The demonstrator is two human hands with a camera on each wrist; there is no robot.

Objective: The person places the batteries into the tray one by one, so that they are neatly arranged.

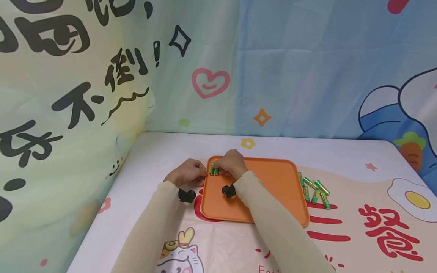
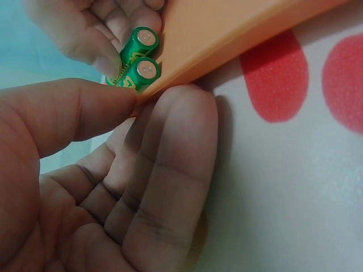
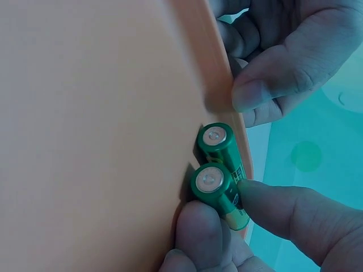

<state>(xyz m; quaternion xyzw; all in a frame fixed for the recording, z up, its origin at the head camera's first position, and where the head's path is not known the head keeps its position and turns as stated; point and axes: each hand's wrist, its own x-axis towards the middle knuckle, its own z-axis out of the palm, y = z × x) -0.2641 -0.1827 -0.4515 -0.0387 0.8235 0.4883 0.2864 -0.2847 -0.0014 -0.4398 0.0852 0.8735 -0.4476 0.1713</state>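
An orange tray [image 1: 269, 178] lies on the table, with two green batteries side by side at its far left corner. My left hand [image 1: 187, 172] pinches the tray's left rim between thumb and fingers; the left wrist view shows the thumb [image 2: 68, 110] at the edge. Over the corner, my right hand [image 1: 233, 163] holds one battery [image 3: 218, 190] between thumb and fingertips, its flat silver end facing the right wrist camera. The other battery [image 3: 218, 141] lies right beside it, along the tray wall.
Several more green batteries [image 1: 315, 191] lie loosely on the table just past the tray's right edge. A printed cloth [image 1: 341, 159] covers the table. Printed fabric [image 1: 293, 76] hangs behind and on the left. A black strap piece [image 1: 228, 190] sits at the right wrist.
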